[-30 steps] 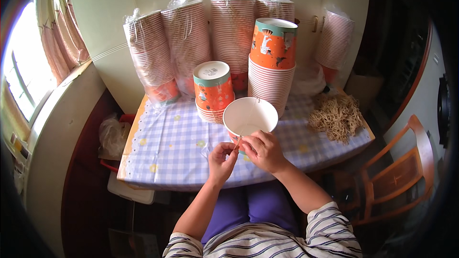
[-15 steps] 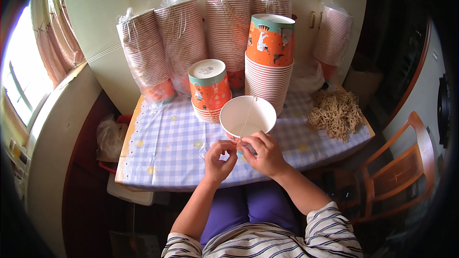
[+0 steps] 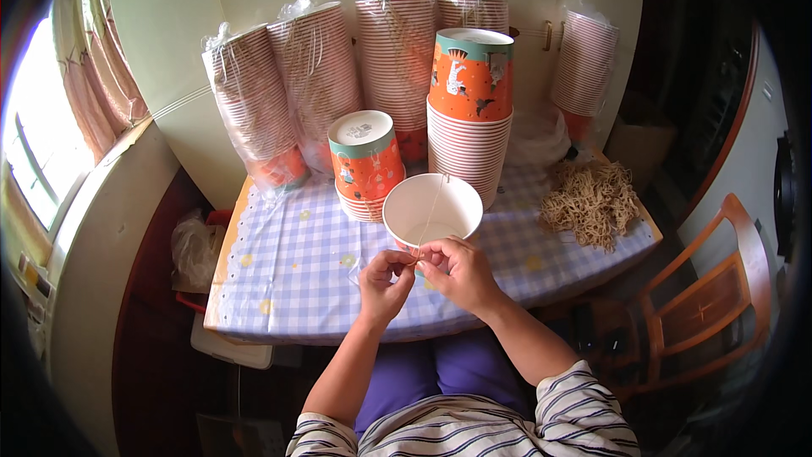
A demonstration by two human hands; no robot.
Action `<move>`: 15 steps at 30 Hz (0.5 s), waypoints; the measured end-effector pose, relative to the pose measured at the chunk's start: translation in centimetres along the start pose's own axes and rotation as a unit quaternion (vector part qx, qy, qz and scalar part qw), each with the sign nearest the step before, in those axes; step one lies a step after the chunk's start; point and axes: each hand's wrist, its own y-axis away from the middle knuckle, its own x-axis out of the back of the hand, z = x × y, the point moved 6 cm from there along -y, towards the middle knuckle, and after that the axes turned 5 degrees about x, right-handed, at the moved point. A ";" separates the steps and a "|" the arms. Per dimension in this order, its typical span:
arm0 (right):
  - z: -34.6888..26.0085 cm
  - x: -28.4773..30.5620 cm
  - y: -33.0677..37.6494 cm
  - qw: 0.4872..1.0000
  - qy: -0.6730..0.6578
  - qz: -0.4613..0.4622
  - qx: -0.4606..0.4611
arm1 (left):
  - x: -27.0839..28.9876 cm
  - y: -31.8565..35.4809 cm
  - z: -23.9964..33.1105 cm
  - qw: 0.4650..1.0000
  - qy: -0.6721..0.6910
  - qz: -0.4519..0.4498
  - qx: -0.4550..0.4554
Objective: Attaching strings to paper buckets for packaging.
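Note:
An open paper bucket (image 3: 432,207), white inside with an orange outer wall, stands upright at the table's near side. A thin string (image 3: 435,200) crosses its mouth from the far rim to the near rim. At that near rim my left hand (image 3: 386,284) pinches the string with thumb and forefinger. Touching it, my right hand (image 3: 459,274) is closed on the string too, its fingers meeting over the rim. The bucket's near wall is mostly hidden by my hands. Behind it stand a short upturned bucket stack (image 3: 367,165) and a taller one (image 3: 470,118).
Several bagged bucket stacks (image 3: 393,68) line the back of the table, and another (image 3: 585,68) stands at the far right. A heap of tan strings (image 3: 590,205) lies on the checked tablecloth (image 3: 292,267). A wooden chair (image 3: 709,296) is at the right.
My hands have drawn closer together at the bucket's near rim, the right one shifting slightly left. The whole view has shifted a little; the bucket stays on the table.

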 end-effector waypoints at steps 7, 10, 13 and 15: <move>-0.5 0.0 0.3 0.998 0.027 0.050 0.035 | -0.2 0.2 -0.2 0.990 0.119 -0.030 0.075; -0.7 0.1 0.9 0.997 0.009 0.073 0.035 | 0.1 0.5 -2.0 0.960 0.246 -0.017 0.133; 0.3 -0.6 2.0 0.996 -0.016 0.091 0.007 | 0.0 1.4 -2.7 0.935 0.304 -0.009 0.180; 0.8 -1.0 2.3 0.995 -0.026 0.097 -0.008 | 0.1 1.7 -3.0 0.933 0.316 0.000 0.172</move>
